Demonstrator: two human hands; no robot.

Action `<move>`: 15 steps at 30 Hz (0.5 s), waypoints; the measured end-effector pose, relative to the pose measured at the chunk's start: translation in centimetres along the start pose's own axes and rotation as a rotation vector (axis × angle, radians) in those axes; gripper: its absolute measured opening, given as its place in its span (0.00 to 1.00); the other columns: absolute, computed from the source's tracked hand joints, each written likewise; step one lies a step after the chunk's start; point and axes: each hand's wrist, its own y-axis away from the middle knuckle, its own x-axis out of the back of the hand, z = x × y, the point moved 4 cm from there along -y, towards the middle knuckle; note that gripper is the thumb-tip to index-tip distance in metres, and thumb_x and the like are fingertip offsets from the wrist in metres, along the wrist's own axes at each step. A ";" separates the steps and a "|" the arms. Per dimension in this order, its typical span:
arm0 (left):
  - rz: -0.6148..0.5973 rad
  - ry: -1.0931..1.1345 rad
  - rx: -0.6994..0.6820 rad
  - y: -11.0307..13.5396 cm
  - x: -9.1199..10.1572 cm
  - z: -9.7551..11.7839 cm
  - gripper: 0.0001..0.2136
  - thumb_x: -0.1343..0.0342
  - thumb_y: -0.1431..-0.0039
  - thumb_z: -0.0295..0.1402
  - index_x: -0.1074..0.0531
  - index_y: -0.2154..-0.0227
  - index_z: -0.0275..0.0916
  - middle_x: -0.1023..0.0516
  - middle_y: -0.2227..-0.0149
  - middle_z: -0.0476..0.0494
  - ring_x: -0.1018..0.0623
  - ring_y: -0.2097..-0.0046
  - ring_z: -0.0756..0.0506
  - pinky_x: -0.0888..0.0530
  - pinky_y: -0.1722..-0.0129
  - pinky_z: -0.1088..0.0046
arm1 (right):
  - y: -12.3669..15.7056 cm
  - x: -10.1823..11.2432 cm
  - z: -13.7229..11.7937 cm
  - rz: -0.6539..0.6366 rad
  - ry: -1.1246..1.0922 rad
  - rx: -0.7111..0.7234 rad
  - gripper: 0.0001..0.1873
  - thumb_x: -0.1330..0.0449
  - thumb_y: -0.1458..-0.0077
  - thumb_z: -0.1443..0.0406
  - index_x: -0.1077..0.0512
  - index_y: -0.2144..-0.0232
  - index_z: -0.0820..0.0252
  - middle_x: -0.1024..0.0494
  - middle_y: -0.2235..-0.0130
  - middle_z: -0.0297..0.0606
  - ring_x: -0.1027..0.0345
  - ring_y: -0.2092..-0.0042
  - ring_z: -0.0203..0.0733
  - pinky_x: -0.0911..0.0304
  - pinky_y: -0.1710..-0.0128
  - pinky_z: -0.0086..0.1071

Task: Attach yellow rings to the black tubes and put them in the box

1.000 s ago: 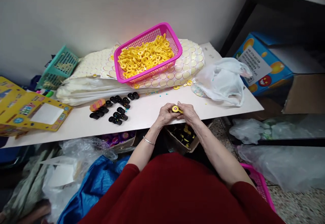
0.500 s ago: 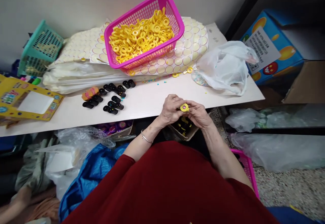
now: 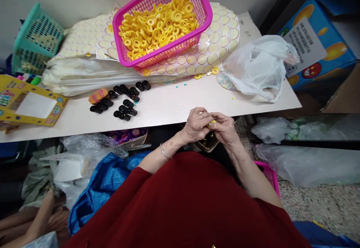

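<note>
My left hand (image 3: 197, 123) and my right hand (image 3: 224, 127) meet at the table's front edge, fingers pinched together round a small yellow ring piece (image 3: 211, 122) that is mostly hidden between them. Under the hands sits a cardboard box (image 3: 207, 143) with black and yellow parts. A pink basket (image 3: 201, 27) full of yellow rings (image 3: 157, 25) stands at the back on sticker sheets (image 3: 208, 55). Several small black cylinders (image 3: 123, 100) lie on the white table (image 3: 168, 107) to the left of my hands.
A white plastic bag (image 3: 254, 68) lies at the table's right end. A teal basket (image 3: 36, 40) and a yellow card package (image 3: 30, 103) are at the left. Blue box (image 3: 317, 42) at right; plastic bags (image 3: 306, 163) and a blue bag (image 3: 107, 180) on the floor.
My hands have drawn back from over the table to its front edge and closed tighter over the yellow piece, which showed plainly before. The view has tipped down.
</note>
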 end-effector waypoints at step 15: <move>-0.099 0.050 0.034 2.7 -0.3 -0.7 0.10 0.53 0.41 0.35 0.29 0.73 0.39 0.22 0.70 0.44 0.27 0.66 0.47 0.32 0.56 0.63 | -0.2 0.6 2.5 -0.141 0.167 -0.109 0.23 0.27 0.68 0.63 0.23 0.63 0.56 0.21 0.66 0.35 0.28 0.65 0.39 0.33 0.62 0.33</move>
